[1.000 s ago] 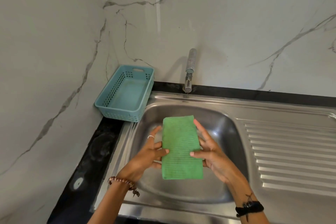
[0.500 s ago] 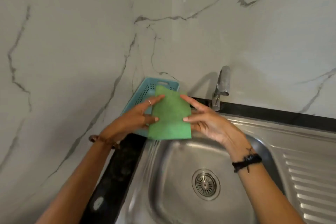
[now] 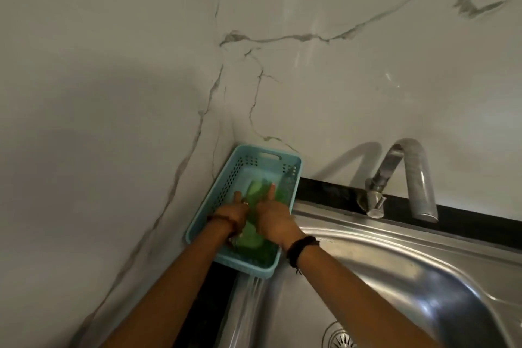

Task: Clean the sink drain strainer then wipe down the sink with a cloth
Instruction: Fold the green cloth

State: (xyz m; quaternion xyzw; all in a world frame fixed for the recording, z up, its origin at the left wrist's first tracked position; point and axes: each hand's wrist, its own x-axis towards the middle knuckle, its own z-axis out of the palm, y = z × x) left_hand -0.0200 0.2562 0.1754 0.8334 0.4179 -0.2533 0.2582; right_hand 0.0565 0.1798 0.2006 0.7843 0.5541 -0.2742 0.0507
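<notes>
A folded green cloth [image 3: 250, 237] lies inside the light blue plastic basket [image 3: 262, 157] in the corner left of the sink. My left hand [image 3: 233, 213] rests on the cloth's left edge and my right hand [image 3: 272, 216] on its right side; both press it down into the basket with fingers stretched forward. The steel sink [image 3: 423, 271] curves across the lower right, and the round drain strainer [image 3: 340, 337] shows at the bottom edge, partly cut off.
A steel tap [image 3: 406, 175] bends over the sink's back rim on the right. Marble walls meet in a corner just behind the basket. A black countertop strip [image 3: 209, 299] runs along the sink's left side under my left forearm.
Both hands carried the green cloth from above the sink bowl up and left, then lowered it into the blue basket. The view has swung toward the corner.
</notes>
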